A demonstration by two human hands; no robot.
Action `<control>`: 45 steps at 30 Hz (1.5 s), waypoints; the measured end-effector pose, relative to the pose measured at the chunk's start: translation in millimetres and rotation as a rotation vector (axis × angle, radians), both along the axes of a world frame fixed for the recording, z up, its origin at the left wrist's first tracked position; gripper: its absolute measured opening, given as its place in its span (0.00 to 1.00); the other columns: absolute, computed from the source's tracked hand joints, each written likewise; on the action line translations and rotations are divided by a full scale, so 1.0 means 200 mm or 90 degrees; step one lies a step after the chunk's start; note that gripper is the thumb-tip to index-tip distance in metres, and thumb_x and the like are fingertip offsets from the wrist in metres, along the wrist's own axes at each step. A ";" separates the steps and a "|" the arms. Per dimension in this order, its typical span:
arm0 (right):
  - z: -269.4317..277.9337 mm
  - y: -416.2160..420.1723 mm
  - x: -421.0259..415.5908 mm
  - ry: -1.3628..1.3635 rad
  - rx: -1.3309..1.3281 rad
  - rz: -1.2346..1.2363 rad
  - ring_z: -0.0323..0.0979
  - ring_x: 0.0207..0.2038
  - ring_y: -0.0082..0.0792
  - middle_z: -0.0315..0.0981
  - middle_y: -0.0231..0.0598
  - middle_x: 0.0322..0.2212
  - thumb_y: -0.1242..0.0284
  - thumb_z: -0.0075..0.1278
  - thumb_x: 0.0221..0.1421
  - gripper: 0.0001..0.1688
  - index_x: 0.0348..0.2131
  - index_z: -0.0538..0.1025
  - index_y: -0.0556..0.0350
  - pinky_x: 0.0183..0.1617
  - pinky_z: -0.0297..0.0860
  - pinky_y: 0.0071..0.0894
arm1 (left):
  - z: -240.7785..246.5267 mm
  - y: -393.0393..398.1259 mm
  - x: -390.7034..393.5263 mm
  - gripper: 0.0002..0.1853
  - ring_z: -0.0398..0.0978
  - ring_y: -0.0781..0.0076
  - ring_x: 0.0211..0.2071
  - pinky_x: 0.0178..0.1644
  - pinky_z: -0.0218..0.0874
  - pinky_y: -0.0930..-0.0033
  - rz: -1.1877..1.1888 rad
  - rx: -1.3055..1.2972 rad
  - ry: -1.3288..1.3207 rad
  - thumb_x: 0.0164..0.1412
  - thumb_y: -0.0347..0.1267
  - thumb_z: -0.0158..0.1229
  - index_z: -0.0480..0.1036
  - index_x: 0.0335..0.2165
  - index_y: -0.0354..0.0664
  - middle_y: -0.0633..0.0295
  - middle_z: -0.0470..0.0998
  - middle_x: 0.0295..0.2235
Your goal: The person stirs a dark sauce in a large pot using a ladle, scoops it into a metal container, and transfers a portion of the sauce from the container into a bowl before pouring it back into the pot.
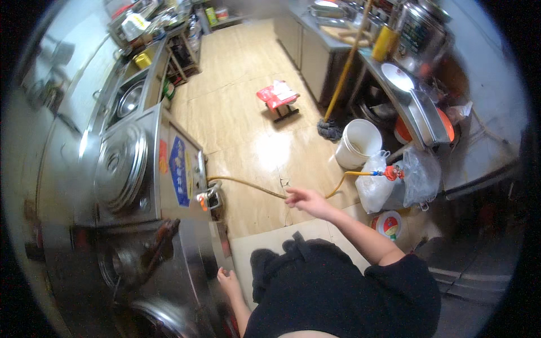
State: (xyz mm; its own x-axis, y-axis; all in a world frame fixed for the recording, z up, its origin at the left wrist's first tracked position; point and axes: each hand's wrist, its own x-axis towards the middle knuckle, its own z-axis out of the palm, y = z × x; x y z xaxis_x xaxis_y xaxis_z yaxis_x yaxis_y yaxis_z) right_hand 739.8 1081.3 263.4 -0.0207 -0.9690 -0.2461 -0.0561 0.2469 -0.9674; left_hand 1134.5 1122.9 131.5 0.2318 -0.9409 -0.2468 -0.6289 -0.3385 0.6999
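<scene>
My right hand (310,203) is held out in front of me with nothing in it, its fingers apart, over the tiled floor (249,160). Just beyond it, a yellow gas hose (253,188) runs across the floor from the steel stove unit to a red regulator (393,173) beside plastic bags. My left hand (228,279) hangs low beside the front of the dark steel stove (190,262); it seems to hold nothing. A round metal lid (120,167) covers the steel unit ahead of that hand.
A low stool with a red plastic packet (277,96) on top stands on the floor ahead. To the right are a mop (329,129), a white bucket (358,143), a white plastic bag (374,186) and a cluttered steel shelf (391,91). A sink (131,99) is at the left.
</scene>
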 end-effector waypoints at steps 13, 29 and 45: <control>1.25 -0.63 -0.27 -0.212 -0.860 0.137 0.63 0.43 0.56 0.60 0.65 0.43 0.78 0.37 0.52 0.21 0.45 0.61 0.76 0.47 0.62 0.44 | -0.21 -1.23 -0.44 0.22 0.64 0.49 0.43 0.46 0.56 0.60 -0.466 0.137 -0.223 0.48 0.33 0.51 0.63 0.42 0.36 0.46 0.66 0.40; 1.18 -1.54 -1.06 -0.339 -0.917 0.192 0.46 0.54 0.60 0.43 0.69 0.51 0.74 0.32 0.55 0.20 0.45 0.64 0.67 0.56 0.46 0.52 | 0.36 -2.71 -2.59 0.18 0.69 0.61 0.29 0.36 0.60 0.66 -0.738 -0.061 0.032 0.50 0.29 0.51 0.64 0.42 0.39 0.50 0.67 0.36; 1.20 -2.07 -2.52 -0.491 -0.686 0.218 0.55 0.48 0.62 0.63 0.64 0.40 0.74 0.38 0.52 0.15 0.40 0.65 0.63 0.49 0.52 0.58 | -0.02 -3.39 -3.07 0.19 0.65 0.53 0.43 0.46 0.57 0.61 -0.734 0.074 -0.151 0.50 0.32 0.51 0.62 0.42 0.39 0.48 0.67 0.41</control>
